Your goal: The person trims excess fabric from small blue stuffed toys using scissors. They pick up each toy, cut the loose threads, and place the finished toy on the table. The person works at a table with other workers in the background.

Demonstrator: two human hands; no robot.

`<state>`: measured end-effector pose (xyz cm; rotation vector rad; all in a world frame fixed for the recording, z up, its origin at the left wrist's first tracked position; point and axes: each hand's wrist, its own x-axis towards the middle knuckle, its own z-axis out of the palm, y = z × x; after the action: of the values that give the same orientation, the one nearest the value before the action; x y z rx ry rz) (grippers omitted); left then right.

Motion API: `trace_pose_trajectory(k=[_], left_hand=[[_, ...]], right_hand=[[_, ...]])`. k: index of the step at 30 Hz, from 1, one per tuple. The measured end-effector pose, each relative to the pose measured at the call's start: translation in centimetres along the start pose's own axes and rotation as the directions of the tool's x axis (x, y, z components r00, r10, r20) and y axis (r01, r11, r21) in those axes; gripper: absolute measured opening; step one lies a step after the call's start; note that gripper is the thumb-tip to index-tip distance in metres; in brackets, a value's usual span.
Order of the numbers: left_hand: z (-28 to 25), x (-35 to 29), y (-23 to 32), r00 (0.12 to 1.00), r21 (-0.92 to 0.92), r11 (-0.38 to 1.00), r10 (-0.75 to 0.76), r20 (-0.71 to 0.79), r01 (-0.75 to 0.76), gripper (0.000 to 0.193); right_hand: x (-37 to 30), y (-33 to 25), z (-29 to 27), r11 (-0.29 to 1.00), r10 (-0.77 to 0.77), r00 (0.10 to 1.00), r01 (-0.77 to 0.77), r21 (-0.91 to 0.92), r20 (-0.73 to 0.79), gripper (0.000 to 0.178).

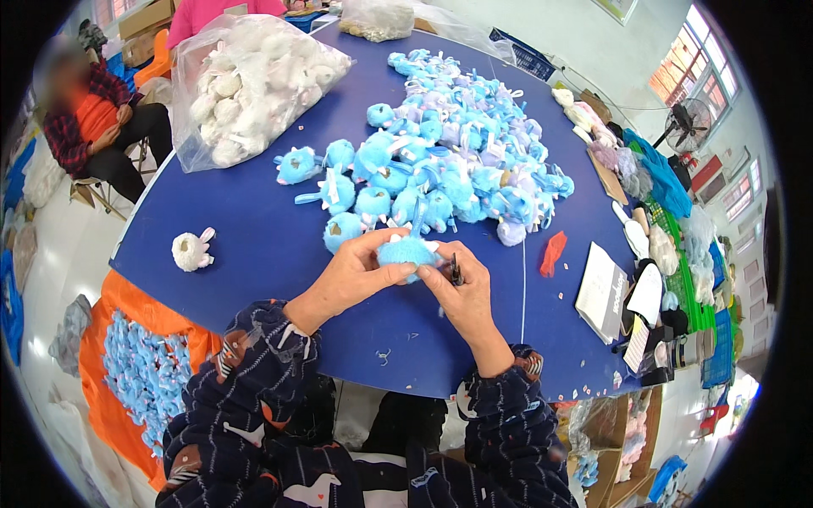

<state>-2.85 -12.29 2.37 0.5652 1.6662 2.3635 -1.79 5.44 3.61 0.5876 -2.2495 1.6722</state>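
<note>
At the lower right of the frame, below the table edge, a cardboard box (603, 474) stands open; pink and white soft items (634, 440) show inside it. At the lower left, an orange sheet or sack (127, 298) is spread open and contains a mass of small blue and white pieces (146, 372).

At the centre, above the blue table (262, 275), the left hand (340, 284) pinches a blue plush piece (405, 252) between thumb and fingers. The right hand (464, 295) grips the same piece from the other side, a slim dark tool (456, 272) lying within its fingers; the tool's type cannot be told.

Left of the hands, one white plush piece (192, 251) lies alone on the table. Just beyond the hands, a loose pile of blue and lilac plush pieces (457, 161) extends to the upper centre.

At the upper left, a clear plastic bag (185, 140) is filled with white plush pieces (241, 97). Farther off, at the top centre, a smaller clear bag (377, 17) holds pale contents, not identifiable. A dark blue crate (523, 56) stands beyond the table's far edge.
</note>
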Motion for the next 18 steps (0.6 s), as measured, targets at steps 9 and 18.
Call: trace_pose_trajectory(k=[9,18], left_hand=[[-0.6,-0.1,-0.8,0.995,0.288,0.953,0.100,-0.007,-0.094,0.029],[-7.2,-1.7,5.2,0.921,-0.588,0.718,0.365,-0.136,-0.372,0.069]], right_hand=[[-0.3,0.3,1.2,0.991,-0.110,0.993,0.107,-0.084,-0.039,0.019],[0.2,0.8,-0.8,0.918,0.254,0.961,-0.205,0.338,-0.107,0.030]])
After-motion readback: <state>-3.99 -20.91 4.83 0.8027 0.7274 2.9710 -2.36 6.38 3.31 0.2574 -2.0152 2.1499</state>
